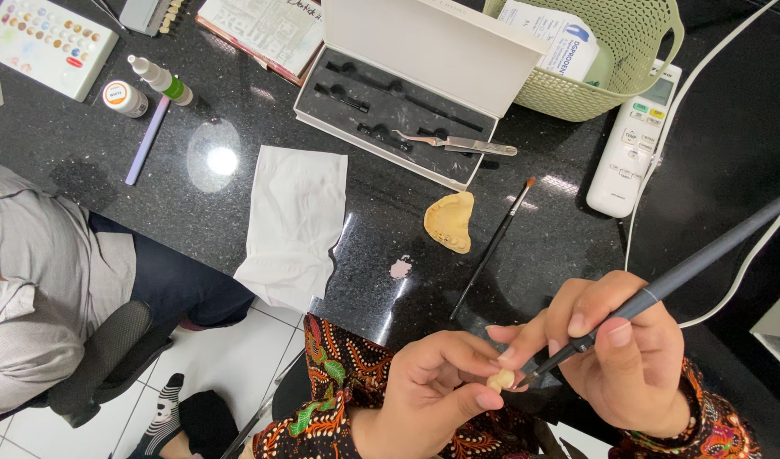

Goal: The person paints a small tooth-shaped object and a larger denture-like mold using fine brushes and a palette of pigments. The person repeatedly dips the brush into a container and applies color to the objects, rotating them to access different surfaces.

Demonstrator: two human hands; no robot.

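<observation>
Fingers of left hand (436, 387) pinch a small tooth piece (501, 380); right hand (615, 353) grips a grey handpiece (662, 289).

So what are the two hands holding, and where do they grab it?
The left hand pinches a small tooth-shaped piece at its fingertips. The right hand grips a dark handpiece tool low on its shaft, near the tip.

Bare hands; long sleeves (322, 399) of dark batik, orange, green and red motifs.
</observation>
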